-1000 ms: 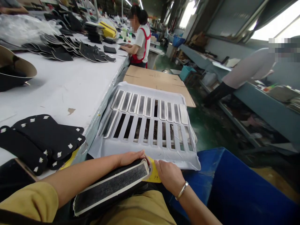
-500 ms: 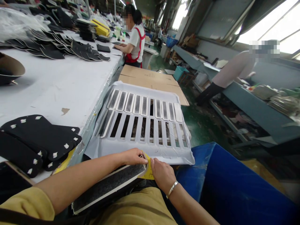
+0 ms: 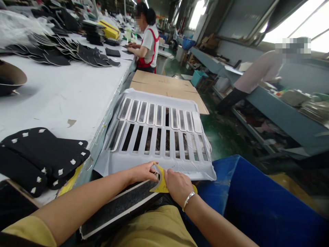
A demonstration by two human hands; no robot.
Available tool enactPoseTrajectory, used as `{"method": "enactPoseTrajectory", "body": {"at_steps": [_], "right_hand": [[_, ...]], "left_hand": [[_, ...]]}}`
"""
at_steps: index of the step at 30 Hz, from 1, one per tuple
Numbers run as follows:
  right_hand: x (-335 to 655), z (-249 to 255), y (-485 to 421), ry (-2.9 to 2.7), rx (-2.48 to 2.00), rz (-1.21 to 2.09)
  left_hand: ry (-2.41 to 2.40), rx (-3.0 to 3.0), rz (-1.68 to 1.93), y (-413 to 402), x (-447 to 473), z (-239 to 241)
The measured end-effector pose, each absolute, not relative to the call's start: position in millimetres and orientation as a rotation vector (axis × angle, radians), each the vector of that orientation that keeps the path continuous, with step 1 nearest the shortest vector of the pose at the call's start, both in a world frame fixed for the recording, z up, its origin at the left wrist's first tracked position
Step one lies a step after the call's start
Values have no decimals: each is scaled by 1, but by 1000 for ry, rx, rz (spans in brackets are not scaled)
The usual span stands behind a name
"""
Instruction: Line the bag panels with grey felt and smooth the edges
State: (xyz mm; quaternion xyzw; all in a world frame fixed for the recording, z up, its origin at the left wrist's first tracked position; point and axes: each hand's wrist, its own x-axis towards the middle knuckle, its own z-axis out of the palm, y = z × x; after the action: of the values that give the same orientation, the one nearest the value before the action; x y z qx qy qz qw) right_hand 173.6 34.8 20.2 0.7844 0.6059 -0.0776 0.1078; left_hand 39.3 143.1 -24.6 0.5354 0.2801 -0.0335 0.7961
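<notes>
A long strip point(image 3: 120, 206) of dark grey fuzzy material with a white border lies across my lap. My left hand point(image 3: 142, 171) is closed on its far end. My right hand point(image 3: 176, 187) pinches a yellow backing piece point(image 3: 160, 181) at that same end, its corner lifted between the two hands. Just beyond my hands lies a white slotted tray point(image 3: 180, 163) with several grey strips set in its far row.
Black pieces with white tabs point(image 3: 43, 157) are stacked on the white table point(image 3: 64, 92) at left. More black parts lie further back. A blue bin point(image 3: 257, 206) stands at my right. A person in a red apron point(image 3: 147, 41) works ahead; another person point(image 3: 257, 73) bends over a bench.
The yellow backing's corner has lifted up from the strip end, and my right hand has closed in over it. My view has shifted slightly.
</notes>
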Motion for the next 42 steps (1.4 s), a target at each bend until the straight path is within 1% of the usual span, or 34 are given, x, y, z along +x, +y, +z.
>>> {"method": "enactPoseTrajectory", "body": {"at_steps": [3,6,9,15,23,32,35,38,42], "right_hand": [[172,22,38,1775,2295,-214],[172,24,41,1776,2266,-230],[172,26,43,1769,2241,-256],[174,26,45,1814,2206,-271],[179,30,57,1890,2098,-311],[188,27,67,2024,1950,-324],[189,25,68,2057,1925,-328],[191,24,68,2082,1909,-334],[196,24,65,2106,1861,-363]], "left_hand": [[593,876,-20,146,33,-21],[550,744,-8,148,30,-23],[497,736,-49,147,30,-28],[500,869,-14,143,34,-35],[483,697,57,146,41,-32],[421,579,65,145,41,-55],[385,673,31,146,36,-49],[357,892,-48,146,26,-40],[496,1281,-177,145,18,-33]]}}
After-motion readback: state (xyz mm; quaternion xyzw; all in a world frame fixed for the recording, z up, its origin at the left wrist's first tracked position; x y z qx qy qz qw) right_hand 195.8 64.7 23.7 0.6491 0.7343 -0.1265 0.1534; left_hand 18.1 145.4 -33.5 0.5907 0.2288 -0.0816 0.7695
